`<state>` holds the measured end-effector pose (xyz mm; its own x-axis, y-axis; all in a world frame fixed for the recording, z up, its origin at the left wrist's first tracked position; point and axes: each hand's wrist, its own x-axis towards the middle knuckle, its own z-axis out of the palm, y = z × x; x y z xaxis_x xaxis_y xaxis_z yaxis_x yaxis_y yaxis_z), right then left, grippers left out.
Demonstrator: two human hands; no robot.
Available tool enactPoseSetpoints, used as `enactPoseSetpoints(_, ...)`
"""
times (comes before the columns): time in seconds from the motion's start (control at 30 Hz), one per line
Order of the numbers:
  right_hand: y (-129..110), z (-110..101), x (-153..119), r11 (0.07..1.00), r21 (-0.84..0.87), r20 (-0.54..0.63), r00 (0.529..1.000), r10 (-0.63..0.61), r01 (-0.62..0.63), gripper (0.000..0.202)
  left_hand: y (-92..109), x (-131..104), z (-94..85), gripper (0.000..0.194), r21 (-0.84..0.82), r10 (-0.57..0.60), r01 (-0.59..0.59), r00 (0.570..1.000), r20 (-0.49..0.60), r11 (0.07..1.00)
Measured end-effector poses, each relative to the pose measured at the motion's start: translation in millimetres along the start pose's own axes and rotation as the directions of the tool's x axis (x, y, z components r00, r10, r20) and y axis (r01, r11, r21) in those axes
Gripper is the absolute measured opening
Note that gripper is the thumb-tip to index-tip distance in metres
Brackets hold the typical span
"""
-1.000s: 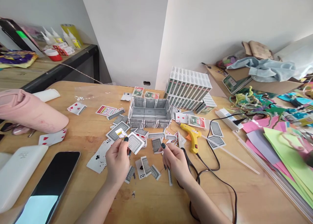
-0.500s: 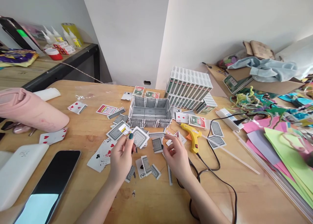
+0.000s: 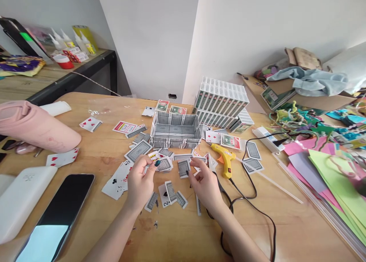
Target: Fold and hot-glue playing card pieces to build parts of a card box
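Observation:
My left hand [image 3: 140,182] is low over the table, thumb and index fingertips slightly apart beside a trimmed playing card piece [image 3: 165,164]. That piece looks flat on the other card scraps, grey patterned back up. My right hand [image 3: 206,184] hovers with curved, parted fingers and nothing in them, near a grey-backed card piece [image 3: 183,168]. Behind both hands stands an open rectangular box made from playing cards [image 3: 175,130]. Cut pieces, including a two of spades [image 3: 164,196], lie between my wrists. Beside the right hand are scissors [image 3: 211,162], partly hidden, and a yellow glue gun [image 3: 226,159].
Stacked card packs [image 3: 221,102] stand at the back right. The glue gun's black cord [image 3: 254,204] loops near my right forearm. A phone [image 3: 57,216], white power bank [image 3: 27,201] and pink bottle [image 3: 42,128] occupy the left. Coloured paper sheets [image 3: 337,182] lie at the right.
The card piece that my left hand held up is now down among the scraps, and its fingers have loosened. My right hand has barely moved.

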<state>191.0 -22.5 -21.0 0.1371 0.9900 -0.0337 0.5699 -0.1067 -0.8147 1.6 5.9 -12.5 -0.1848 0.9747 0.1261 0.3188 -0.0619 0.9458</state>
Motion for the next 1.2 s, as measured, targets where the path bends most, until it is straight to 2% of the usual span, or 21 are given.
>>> enactPoseSetpoints(0.13,2.9,4.5,-0.7,0.991,0.094,0.021,0.996,0.091,-0.093,0.037,2.2,0.5,3.5,0.016,-0.040,-0.014,0.016,0.999,0.049,0.999)
enactPoseSetpoints(0.23,5.3,6.2,0.2,0.970,0.211,0.012,0.992,0.124,-0.124,0.032,0.3,2.0,5.2,0.018,-0.107,-0.085,0.091,0.995,0.055,0.990)
enactPoseSetpoints(0.33,5.9,4.4,2.9,0.906,0.378,0.072,0.982,0.173,-0.188,0.032,-1.3,3.2,4.0,0.021,-0.116,-0.133,0.133,0.991,0.009,0.984)
enactPoseSetpoints(0.43,4.5,0.9,5.8,0.830,0.507,0.150,0.972,0.180,-0.232,0.029,-1.5,3.6,2.0,0.020,-0.046,-0.110,0.110,0.994,-0.010,0.993)
enactPoseSetpoints(0.57,0.9,-2.8,6.5,0.787,0.586,0.118,0.981,0.153,-0.194,0.029,0.0,2.3,2.7,0.019,-0.042,-0.077,0.078,0.997,0.013,0.996)
enactPoseSetpoints(0.67,-1.9,-5.3,5.1,0.785,0.605,0.077,0.991,0.110,-0.134,0.028,3.3,-0.2,4.4,0.022,-0.063,-0.114,0.115,0.993,0.021,0.991)
enactPoseSetpoints(0.77,-3.5,-7.3,4.2,0.738,0.659,0.119,0.989,0.091,-0.147,0.024,6.8,-2.7,4.8,0.024,-0.057,-0.151,0.152,0.988,0.030,0.987)
enactPoseSetpoints(0.87,-4.1,-7.5,4.6,0.664,0.716,0.191,0.975,0.112,-0.216,0.025,7.7,-3.8,4.5,0.025,-0.052,-0.108,0.110,0.993,0.039,0.993)
enactPoseSetpoints(0.97,-5.1,-6.8,5.4,0.614,0.750,0.217,0.969,0.122,-0.245,0.026,5.7,-3.5,4.6,0.025,-0.023,-0.018,0.019,0.999,0.037,1.000)
enactPoseSetpoints(1.07,-6.7,-6.4,5.8,0.592,0.766,0.230,0.967,0.112,-0.251,0.026,3.5,-2.5,4.7,0.020,0.017,0.078,-0.079,0.995,0.060,0.997)
enactPoseSetpoints(1.2,-7.7,-7.5,5.3,0.576,0.779,0.237,0.967,0.098,-0.249,0.022,5.6,-2.7,4.0,0.014,0.025,0.134,-0.138,0.983,0.122,0.990)
